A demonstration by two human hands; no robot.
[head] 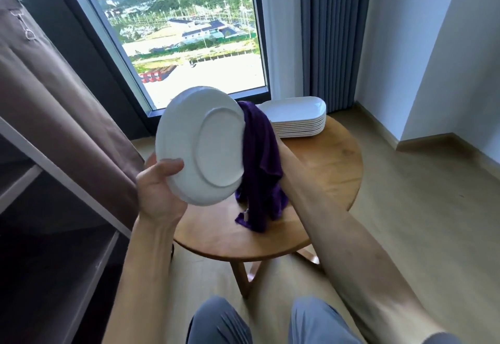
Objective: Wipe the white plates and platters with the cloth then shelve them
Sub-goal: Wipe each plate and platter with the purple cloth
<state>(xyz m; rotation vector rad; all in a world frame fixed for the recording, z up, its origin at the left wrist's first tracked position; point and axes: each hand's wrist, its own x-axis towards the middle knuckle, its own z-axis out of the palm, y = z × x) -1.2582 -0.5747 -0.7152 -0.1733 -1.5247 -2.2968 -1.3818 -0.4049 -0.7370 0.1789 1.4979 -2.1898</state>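
One platter stack (297,119) behind cloth (261,165)

A single wide-angle camera worn on the person's head looked forward and down, close over both forearms, toward the round wooden counter (324,165) just ahead. The view faced a tall dark-framed window (173,32), with a brown fabric-covered shelf unit (54,116) at left and pale wooden floor (405,222) below.

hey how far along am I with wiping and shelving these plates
Done: nothing visibly shelved; the rack shelves in view look bare. In hand: your left hand grips a round plate, with the purple cloth behind it. Left: the platter stack on the table.
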